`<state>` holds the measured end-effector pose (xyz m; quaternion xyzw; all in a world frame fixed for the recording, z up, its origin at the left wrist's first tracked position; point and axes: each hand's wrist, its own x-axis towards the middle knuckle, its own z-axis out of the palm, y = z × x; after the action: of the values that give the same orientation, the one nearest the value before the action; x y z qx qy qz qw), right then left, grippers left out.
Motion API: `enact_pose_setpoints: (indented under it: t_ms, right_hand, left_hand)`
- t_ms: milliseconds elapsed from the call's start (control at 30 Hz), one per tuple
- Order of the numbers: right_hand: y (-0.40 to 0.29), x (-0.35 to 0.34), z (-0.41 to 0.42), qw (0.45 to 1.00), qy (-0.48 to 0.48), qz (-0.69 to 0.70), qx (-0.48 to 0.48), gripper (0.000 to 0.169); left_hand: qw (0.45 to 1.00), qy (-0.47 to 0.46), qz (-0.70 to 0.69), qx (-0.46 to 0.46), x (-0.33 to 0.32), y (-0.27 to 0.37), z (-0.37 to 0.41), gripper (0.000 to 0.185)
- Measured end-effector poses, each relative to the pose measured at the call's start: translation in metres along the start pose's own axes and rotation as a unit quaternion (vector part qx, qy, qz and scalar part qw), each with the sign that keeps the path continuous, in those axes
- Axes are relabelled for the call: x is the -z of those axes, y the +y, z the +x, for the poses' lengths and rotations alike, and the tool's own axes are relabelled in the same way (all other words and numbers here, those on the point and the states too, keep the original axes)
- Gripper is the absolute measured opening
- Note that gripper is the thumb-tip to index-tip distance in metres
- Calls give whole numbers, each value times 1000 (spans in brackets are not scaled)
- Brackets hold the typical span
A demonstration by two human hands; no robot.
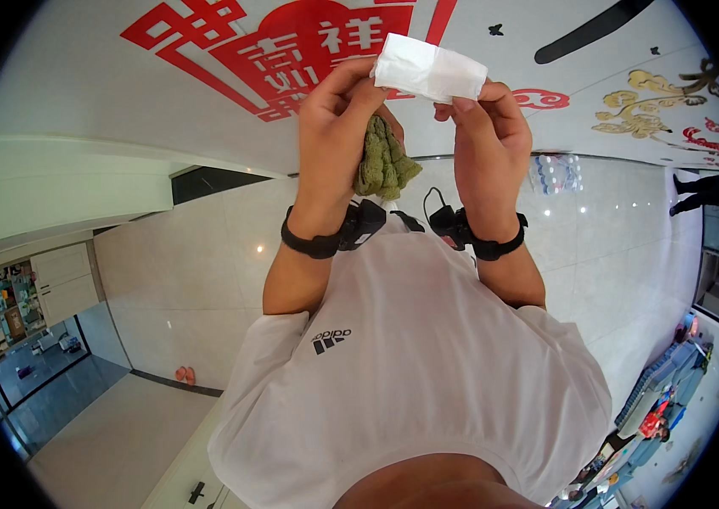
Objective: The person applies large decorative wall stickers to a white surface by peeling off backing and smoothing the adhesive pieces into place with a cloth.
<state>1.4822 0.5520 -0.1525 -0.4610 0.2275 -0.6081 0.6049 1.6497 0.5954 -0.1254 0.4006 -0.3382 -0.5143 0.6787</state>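
A folded white tissue-like sheet stretches between my two hands in front of the wall. My left hand pinches its left end between thumb and fingers. Bunched in the lower fingers of that same hand hangs a green textured cloth. At the sheet's lower right corner, my right hand grips it with the thumb on the near face. The fingers behind the sheet are partly hidden. Each wrist wears a black strap with a small device, the left device and the right device.
Ahead is a white wall with a red decal bearing writing and a dark curved bar. A patterned item lies by the wall's foot. Pink slippers rest on the tiled floor. A person's legs show far right.
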Motion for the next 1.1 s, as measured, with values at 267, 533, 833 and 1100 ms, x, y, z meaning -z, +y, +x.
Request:
enact_pose_setpoints:
  t_ms: [267, 533, 833, 1100]
  right_hand:
    - [-26, -11, -4, 979, -9, 167, -120, 27]
    - [-14, -5, -2, 990, 41, -82, -108, 20]
    - [-14, -12, -1, 990, 14, -90, -104, 16]
    - [-35, -2, 8, 934, -200, -295, -5, 30]
  left_hand:
    - [991, 40, 114, -53, -4, -24, 0, 23]
    - [992, 4, -44, 117, 0, -2, -7, 33]
    - [996, 41, 84, 10, -1, -13, -11, 44]
    - [995, 12, 97, -31, 22, 2, -10, 23]
